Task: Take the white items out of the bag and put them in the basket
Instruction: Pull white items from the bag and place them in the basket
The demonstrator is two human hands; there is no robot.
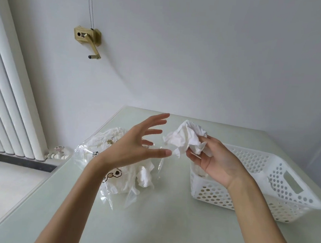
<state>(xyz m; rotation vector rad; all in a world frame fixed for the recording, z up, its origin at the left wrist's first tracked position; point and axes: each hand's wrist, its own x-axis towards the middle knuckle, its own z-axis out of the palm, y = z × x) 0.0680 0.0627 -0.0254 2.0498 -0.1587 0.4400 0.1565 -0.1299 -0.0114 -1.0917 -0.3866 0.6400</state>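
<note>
— What have you got hold of?

— Your right hand (215,163) pinches a crumpled white cloth item (185,138) raised above the pale green desk (158,225). Your left hand (135,148) hangs beside it with its fingers spread, holding nothing.

— Which way does the drop lie?

— To your right and lower: the white perforated plastic basket (284,187) sits just under your right wrist, so that hand is the nearer one. I judge a short swing rightward is enough.

— And the rest?

— More white pieces lie in the clear plastic bag (118,175) below your left hand. The bag bears cartoon prints; its small gold writing is too blurred to read.
</note>
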